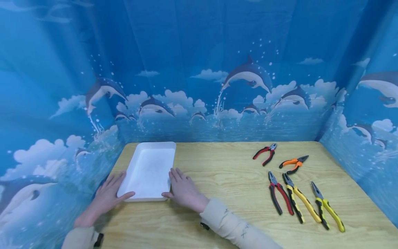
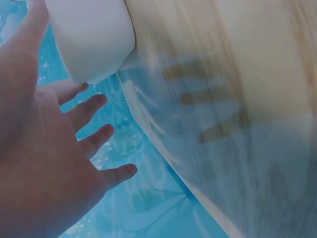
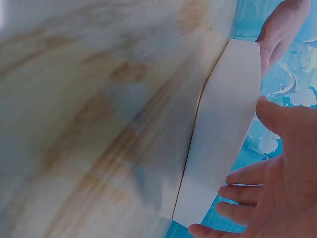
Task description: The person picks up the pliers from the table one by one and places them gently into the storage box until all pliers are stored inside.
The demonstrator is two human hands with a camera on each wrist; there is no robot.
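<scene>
A shallow white rectangular tray [image 1: 152,169] lies on the left part of the wooden table. My left hand [image 1: 109,193] is at its near left corner, thumb over the rim and fingers straight along the outside. In the left wrist view the fingers of that hand [image 2: 54,148] are spread beside the tray's rounded corner [image 2: 94,39]. At the tray's right side is my right hand [image 1: 186,192], its fingers extended along the wall and its thumb at the near edge. The right wrist view shows this hand [image 3: 277,163] with its thumb tip at the rim of the tray wall [image 3: 218,124].
Several pliers lie on the right of the table [image 1: 217,214]: small red-black pliers [image 1: 272,148], orange-black pliers [image 1: 300,160], larger red-black pliers [image 1: 272,181], yellow-black pliers [image 1: 290,185] and yellow-black long-nose pliers [image 1: 318,195]. A blue dolphin-print curtain [image 1: 192,62] surrounds the table's back and sides.
</scene>
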